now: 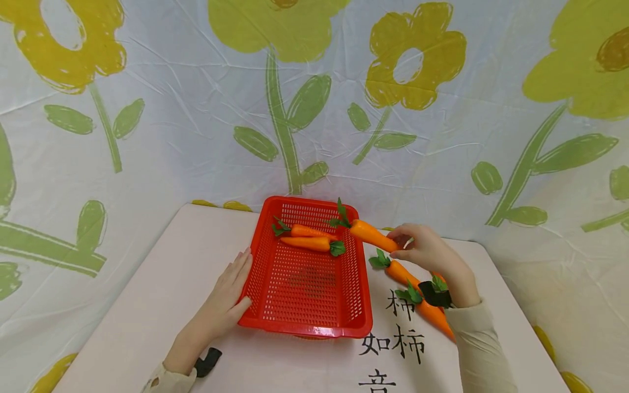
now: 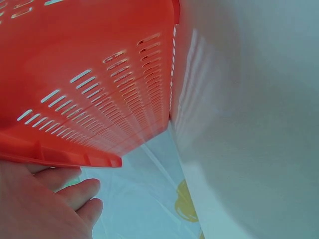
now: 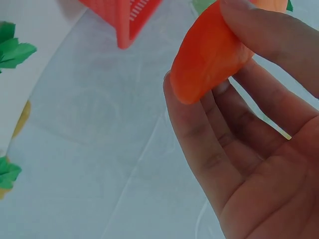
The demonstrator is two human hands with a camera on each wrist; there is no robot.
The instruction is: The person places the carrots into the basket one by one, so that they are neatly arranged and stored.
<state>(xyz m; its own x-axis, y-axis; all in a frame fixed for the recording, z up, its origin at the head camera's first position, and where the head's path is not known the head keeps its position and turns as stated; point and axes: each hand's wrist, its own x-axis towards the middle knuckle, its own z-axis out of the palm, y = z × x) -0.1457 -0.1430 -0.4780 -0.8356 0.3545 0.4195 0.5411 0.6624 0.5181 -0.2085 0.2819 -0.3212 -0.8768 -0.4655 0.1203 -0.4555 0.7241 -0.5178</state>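
A red plastic basket with slotted walls stands on the table. Two carrots lie inside it near the far end, one carrot in front of the other carrot. My left hand rests along the basket's left rim, fingers fairly straight; the left wrist view has the fingers beneath that rim. Between thumb and fingers, my right hand pinches a carrot by its narrow end. The leafy top of this carrot points left and overlaps the basket's right rim in the head view.
Right of the basket, more carrots lie on the table, among them one carrot and a nearer carrot, partly behind the right wrist. Black characters mark the pale tabletop. A flower-printed cloth hangs behind the table.
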